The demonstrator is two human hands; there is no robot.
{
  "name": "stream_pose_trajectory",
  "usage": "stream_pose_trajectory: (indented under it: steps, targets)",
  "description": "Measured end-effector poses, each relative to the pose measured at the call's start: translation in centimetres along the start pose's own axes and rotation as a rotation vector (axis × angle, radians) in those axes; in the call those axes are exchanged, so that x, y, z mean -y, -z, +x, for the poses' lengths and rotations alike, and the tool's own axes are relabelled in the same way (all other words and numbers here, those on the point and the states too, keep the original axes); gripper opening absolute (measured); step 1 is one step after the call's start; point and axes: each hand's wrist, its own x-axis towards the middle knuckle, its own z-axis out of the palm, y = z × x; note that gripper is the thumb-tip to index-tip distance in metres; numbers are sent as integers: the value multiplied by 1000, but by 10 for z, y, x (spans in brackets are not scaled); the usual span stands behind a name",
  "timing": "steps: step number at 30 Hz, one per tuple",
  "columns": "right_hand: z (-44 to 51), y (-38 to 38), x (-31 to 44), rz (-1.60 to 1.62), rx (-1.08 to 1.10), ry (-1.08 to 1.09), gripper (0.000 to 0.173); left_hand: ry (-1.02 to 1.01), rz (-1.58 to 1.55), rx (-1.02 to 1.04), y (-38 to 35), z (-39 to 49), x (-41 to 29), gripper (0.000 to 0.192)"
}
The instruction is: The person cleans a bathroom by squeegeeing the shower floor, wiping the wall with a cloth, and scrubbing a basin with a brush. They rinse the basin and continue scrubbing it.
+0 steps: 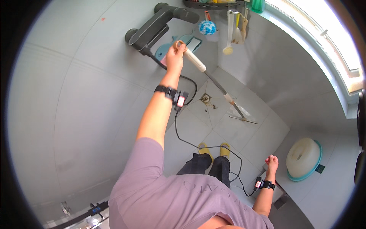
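My left hand (175,57) grips the top end of the pale plastic handle (196,60) of a floor squeegee. The squeegee's grey pole (216,82) slants down and to the right. Its thin blade (243,119) appears to rest on the tiled floor (197,123). My right hand (271,163) is held low at my right side, its fingers curled and nothing visible in them. Near it, a whitish basin with a teal rim (303,159) is against the wall.
A floor drain (205,98) has dark debris beside it. Black cable (188,141) crosses in front of my yellow slippers (225,150). A dark wall-mounted shower fixture (151,28) juts out near my left hand. A blue bath puff (207,27) and brushes (228,34) hang under a corner shelf (213,5).
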Motion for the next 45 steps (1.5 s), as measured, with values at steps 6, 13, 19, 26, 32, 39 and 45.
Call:
stream_pose_trajectory:
  steps: [6, 13, 19, 26, 32, 39, 45]
  targets:
    - [8, 5, 31, -207, 53, 142, 17, 400, 189, -75, 25, 42, 41, 47]
    - [58, -11, 81, -367, 237, 206, 18, 370, 9, 53, 77, -66, -4, 63]
    - [58, -93, 143, -520, 587, 481, 15, 633, 93, -294, 242, -294, -84, 47]
    - [-10, -201, 204, -857, 853, 819, 29, 595, 55, -1446, 363, -671, -171, 33]
    - [-214, -331, 161, -1228, 1247, 969, 33, 926, -214, -2156, 285, -1008, -157, 20]
    - [-476, -411, 4, -1408, 1818, 1354, 33, 897, -628, -2493, 197, -1160, -149, 21]
    - [-672, -401, -120, -1567, 2326, 1510, 35, 776, -455, -2377, 301, -1128, -183, 30]
